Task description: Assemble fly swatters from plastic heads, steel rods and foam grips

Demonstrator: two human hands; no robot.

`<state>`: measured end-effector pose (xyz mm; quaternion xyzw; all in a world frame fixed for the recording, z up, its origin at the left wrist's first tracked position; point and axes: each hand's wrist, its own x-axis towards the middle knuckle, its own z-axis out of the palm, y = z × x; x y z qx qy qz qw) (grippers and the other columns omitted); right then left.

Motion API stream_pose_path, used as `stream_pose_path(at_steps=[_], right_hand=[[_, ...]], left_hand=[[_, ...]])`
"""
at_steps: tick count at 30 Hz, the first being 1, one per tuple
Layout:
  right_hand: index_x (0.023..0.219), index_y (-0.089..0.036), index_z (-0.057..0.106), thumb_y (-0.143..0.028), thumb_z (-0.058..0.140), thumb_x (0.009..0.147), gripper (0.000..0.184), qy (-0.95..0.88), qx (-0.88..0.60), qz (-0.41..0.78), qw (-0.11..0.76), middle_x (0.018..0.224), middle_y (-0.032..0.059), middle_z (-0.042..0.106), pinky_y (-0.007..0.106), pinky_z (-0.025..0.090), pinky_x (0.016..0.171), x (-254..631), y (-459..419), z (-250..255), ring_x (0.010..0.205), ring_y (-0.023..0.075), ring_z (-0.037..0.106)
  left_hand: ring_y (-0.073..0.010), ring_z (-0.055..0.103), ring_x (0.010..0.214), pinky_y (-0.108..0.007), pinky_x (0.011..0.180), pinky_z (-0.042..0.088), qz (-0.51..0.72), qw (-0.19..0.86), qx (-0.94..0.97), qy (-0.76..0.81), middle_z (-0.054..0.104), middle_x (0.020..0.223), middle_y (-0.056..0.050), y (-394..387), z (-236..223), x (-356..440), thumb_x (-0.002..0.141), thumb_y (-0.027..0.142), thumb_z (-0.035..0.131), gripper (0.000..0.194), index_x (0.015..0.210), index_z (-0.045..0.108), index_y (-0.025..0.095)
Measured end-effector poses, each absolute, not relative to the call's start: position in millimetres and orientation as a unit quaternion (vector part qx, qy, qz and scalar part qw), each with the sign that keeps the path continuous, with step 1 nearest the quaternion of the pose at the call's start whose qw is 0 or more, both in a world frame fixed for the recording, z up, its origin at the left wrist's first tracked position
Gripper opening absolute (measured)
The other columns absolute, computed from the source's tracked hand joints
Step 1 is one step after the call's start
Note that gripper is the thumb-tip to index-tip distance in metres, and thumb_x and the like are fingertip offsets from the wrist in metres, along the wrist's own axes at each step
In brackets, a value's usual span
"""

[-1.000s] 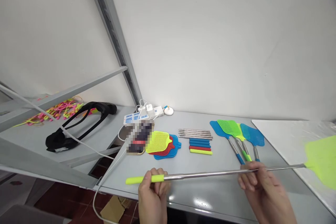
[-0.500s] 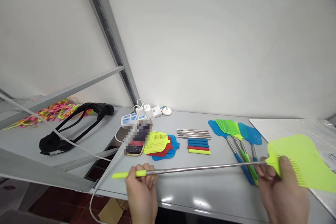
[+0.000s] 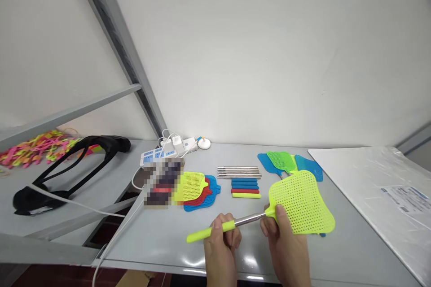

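Above the grey table [image 3: 151, 242], the left hand [image 3: 220, 249] clasps the handle [image 3: 199, 236] of a yellow swatter [image 3: 251, 219] and the right hand [image 3: 288, 246] pinches its neck [image 3: 270, 210]. Beyond lie coloured grips [image 3: 245, 187], then steel rods [image 3: 239, 172] and, back left, a power strip [image 3: 158, 156] near the wall [image 3: 235, 54].

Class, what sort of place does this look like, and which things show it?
Probably a small assembly workspace: bare rods, loose grips and separate swatter heads lie sorted into groups on a grey table.
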<state>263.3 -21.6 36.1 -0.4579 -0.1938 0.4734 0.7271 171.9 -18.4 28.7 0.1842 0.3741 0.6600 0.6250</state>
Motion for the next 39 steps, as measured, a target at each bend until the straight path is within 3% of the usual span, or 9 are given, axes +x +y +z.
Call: stream_pose_path(at_steps=[6,10,13,15,19,23,29,35,39], right_hand=[[0.078,-0.022,0.056,-0.047,0.062,0.087,0.028,-0.326,-0.446,0.501,0.666,0.079,-0.0014,0.055,0.024,0.039,0.046,275,-30,29,0.048,0.0080,0.045],[0.075,-0.022,0.051,-0.052,0.052,0.092,0.035,-0.347,-0.538,0.382,0.667,0.075,0.0019,0.060,0.030,0.047,0.068,327,-29,33,0.069,0.0167,0.056],[0.080,-0.023,0.048,-0.056,0.046,0.093,0.036,-0.372,-0.639,0.271,0.616,0.063,-0.0021,0.054,0.030,0.043,0.065,381,-24,47,0.062,0.0168,0.053],[0.085,-0.024,0.051,-0.060,0.043,0.092,0.037,-0.406,-0.743,0.195,0.496,0.058,-0.0035,0.050,0.029,0.039,0.059,410,-16,58,0.056,0.0173,0.050],[0.109,-0.024,0.052,-0.061,0.033,0.093,0.045,-0.442,-0.863,0.110,0.218,0.073,0.0049,0.064,0.033,0.039,0.060,434,13,68,0.068,0.0272,0.061],[0.115,-0.019,0.050,-0.048,0.022,0.098,0.044,-0.488,-0.865,0.075,0.088,0.076,0.0095,0.067,0.034,0.038,0.060,432,48,55,0.074,0.0308,0.065],[0.115,-0.016,0.050,-0.036,0.027,0.098,0.035,-0.515,-0.852,0.075,0.059,0.077,0.0109,0.067,0.033,0.037,0.060,434,73,35,0.074,0.0294,0.065],[0.106,-0.018,0.055,-0.039,0.028,0.099,0.035,-0.534,-0.841,0.080,0.042,0.078,0.0106,0.068,0.032,0.039,0.060,433,70,30,0.074,0.0277,0.066],[0.106,-0.018,0.055,-0.045,0.029,0.099,0.038,-0.536,-0.842,0.053,0.029,0.087,0.0129,0.068,0.033,0.039,0.059,427,64,34,0.078,0.0300,0.066]], left_hand=[[-0.0104,0.030,0.050,-0.026,0.049,0.022,0.487,0.678,0.376,0.404,0.036,0.053,0.004,-30,20,188,0.080,0.068,0.058,0.056,0.057,0.043,0.020],[-0.0104,0.032,0.052,-0.025,0.050,0.024,0.436,0.665,0.443,0.413,0.040,0.058,0.003,-18,20,175,0.081,0.067,0.058,0.051,0.067,0.050,0.019],[-0.0115,0.033,0.055,-0.023,0.053,0.027,0.442,0.596,0.455,0.493,0.038,0.060,0.004,-5,21,154,0.083,0.066,0.056,0.050,0.067,0.048,0.019],[-0.0123,0.034,0.057,-0.022,0.055,0.029,0.456,0.537,0.465,0.535,0.037,0.061,0.004,2,21,142,0.084,0.065,0.055,0.049,0.067,0.049,0.020],[-0.0135,0.034,0.061,-0.022,0.057,0.030,0.459,0.443,0.506,0.581,0.037,0.065,0.004,10,15,127,0.085,0.061,0.056,0.044,0.068,0.051,0.020],[-0.0134,0.033,0.059,-0.022,0.055,0.029,0.437,0.400,0.548,0.591,0.035,0.062,0.004,12,6,127,0.089,0.055,0.054,0.041,0.066,0.048,0.021],[-0.0140,0.036,0.056,-0.023,0.054,0.030,0.430,0.381,0.578,0.579,0.040,0.058,0.004,14,8,128,0.089,0.050,0.055,0.038,0.064,0.050,0.021],[-0.0154,0.040,0.055,-0.024,0.055,0.032,0.411,0.359,0.589,0.597,0.045,0.058,0.004,15,8,130,0.089,0.046,0.056,0.033,0.065,0.053,0.023],[-0.0196,0.053,0.063,-0.028,0.062,0.040,0.415,0.323,0.597,0.606,0.064,0.075,-0.001,17,1,133,0.088,0.044,0.058,0.022,0.098,0.069,0.028]])
